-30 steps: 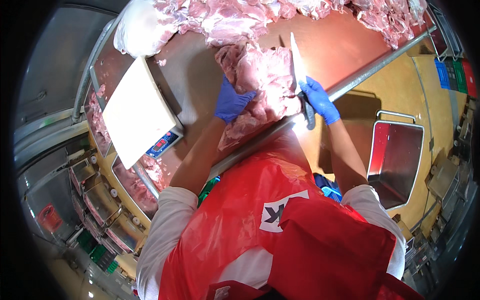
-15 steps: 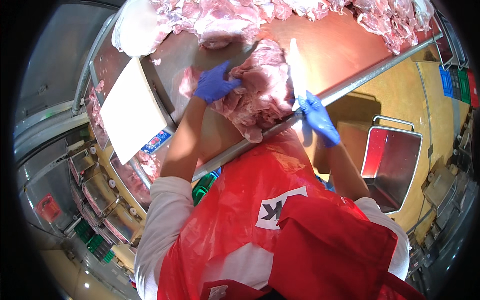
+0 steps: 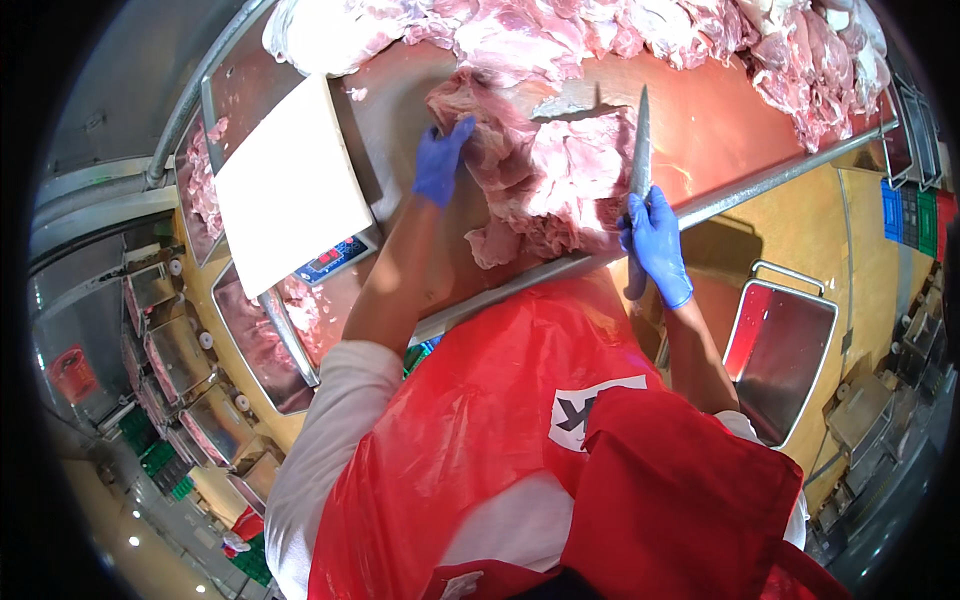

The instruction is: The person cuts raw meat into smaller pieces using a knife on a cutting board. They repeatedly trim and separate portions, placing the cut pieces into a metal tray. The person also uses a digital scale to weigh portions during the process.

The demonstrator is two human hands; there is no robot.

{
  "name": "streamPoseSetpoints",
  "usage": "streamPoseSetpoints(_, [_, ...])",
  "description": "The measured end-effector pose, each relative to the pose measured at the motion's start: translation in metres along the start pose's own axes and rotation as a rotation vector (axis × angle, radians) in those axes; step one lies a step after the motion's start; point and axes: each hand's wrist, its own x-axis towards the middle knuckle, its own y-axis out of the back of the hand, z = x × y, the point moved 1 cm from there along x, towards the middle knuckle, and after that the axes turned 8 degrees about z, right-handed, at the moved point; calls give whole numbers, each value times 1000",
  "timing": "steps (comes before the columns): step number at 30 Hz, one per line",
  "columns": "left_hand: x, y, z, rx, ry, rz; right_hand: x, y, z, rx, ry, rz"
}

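A: Where is the meat (image 3: 560, 185) found, and why is it held as it is?

B: It is laid on the surface (image 3: 710, 120), near the front edge, just ahead of the red apron (image 3: 480, 440). Its far end is gripped by the left hand (image 3: 440, 165), whose fingers are closed over a fold of it, so the slab appears to be kept taut and steady. The blade is thereby given a firm piece to work against, it may be judged.

A: And the right hand (image 3: 655, 245)?

B: It is clamped around the handle of a knife (image 3: 640, 160). The blade is held upright, point away from the body, at the right edge of the slab. Whether the steel is touching the flesh cannot be told.

A: What materials are seen?

B: The slab is pale pink, marbled with white fat, soft and irregular, with ragged lobes. Blue gloves, thin and smooth, are worn on both hands. The surface is reddish and glossy, edged by a metal rail. The apron is shiny plastic sheeting.

A: What else is placed about?

B: More cuts are heaped in a pile (image 3: 700, 35) along the far side. A white rectangular board (image 3: 290, 185) is set on a scale at the left, tilted in view. Steel trays (image 3: 255, 340) with meat scraps are ranged below it. An empty steel tub (image 3: 785, 350) stands at the right.
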Motion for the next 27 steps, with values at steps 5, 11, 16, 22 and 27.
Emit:
streamPoseSetpoints(5, [82, -43, -12, 148, -114, 78, 1, -37, -38, -65, -27, -117])
streamPoseSetpoints(11, [205, 65, -97, 855, -986, -303, -22, -112, -59, -169, -23, -316])
streamPoseSetpoints(16, [96, 2, -2, 777, -1352, -348, 15, -128, -29, -167, 65, -190])
streamPoseSetpoints(22, [82, 7, -4, -339, -101, -442, 29, -130, -50, -55, -46, -458])
streamPoseSetpoints(27, [60, 5, -8, -457, -160, -347, 2, -130, -9, -259, -64, -430])
